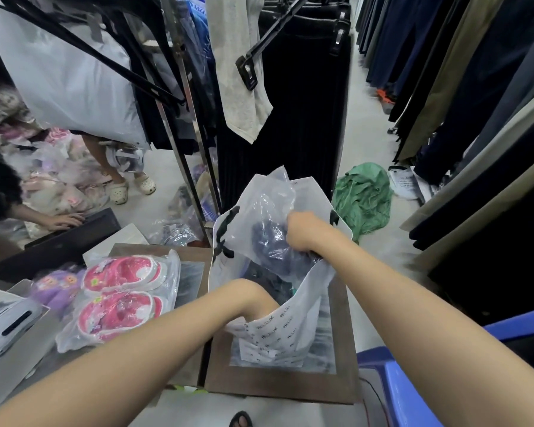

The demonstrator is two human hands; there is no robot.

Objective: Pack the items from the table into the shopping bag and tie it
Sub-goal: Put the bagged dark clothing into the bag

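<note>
A white printed shopping bag (285,328) stands open on the brown table (278,383). My right hand (304,231) grips a clear plastic packet of dark clothing (272,238) at the bag's mouth. My left forearm reaches into the bag and the left hand itself is hidden inside it. Pink children's clogs in a clear packet (121,297) lie on the table to the left, with a purple pair (59,283) beside them.
Racks of hanging clothes stand ahead and along the right. A green cloth (364,195) lies on the floor. Another person's hand (64,221) rests on a dark board at left, and someone's feet in white clogs (133,186) stand beyond. A blue plastic stool (413,380) is at right.
</note>
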